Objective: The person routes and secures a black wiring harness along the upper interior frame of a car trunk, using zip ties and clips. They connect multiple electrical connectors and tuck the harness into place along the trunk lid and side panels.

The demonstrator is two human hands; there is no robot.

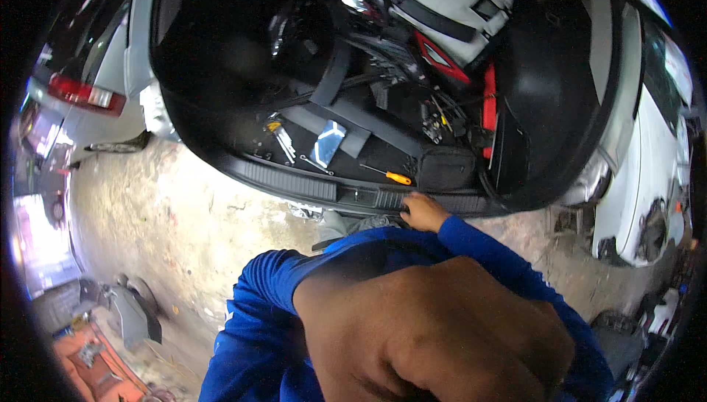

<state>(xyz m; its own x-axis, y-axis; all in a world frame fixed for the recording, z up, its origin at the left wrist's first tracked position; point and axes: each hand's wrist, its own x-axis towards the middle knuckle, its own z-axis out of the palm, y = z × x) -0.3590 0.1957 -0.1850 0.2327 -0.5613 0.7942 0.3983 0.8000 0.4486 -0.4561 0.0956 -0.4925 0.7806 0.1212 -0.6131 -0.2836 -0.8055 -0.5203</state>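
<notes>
My right hand (427, 213), in a blue sleeve, is at the sill (291, 183) of an open car boot. Its fingers are curled, and I cannot make out anything in them. Just beyond it lie a screwdriver (398, 178) with an orange handle and a black bag (445, 166). Farther left on the boot floor are a shiny phone-like slab (328, 143), a wrench (318, 166) and several slim metal tools (281, 141). My left hand (442, 321) looms very close and blurred in the lower middle. How its fingers are held does not show.
Deeper in the boot are a white panel (442, 6), a red triangular piece (440, 57), a clump of cables (438, 118) and grey trim (375, 118). A car with a red tail light (85, 96) stands left, a white car (626, 181) right. An orange tray (88, 365) is lower left.
</notes>
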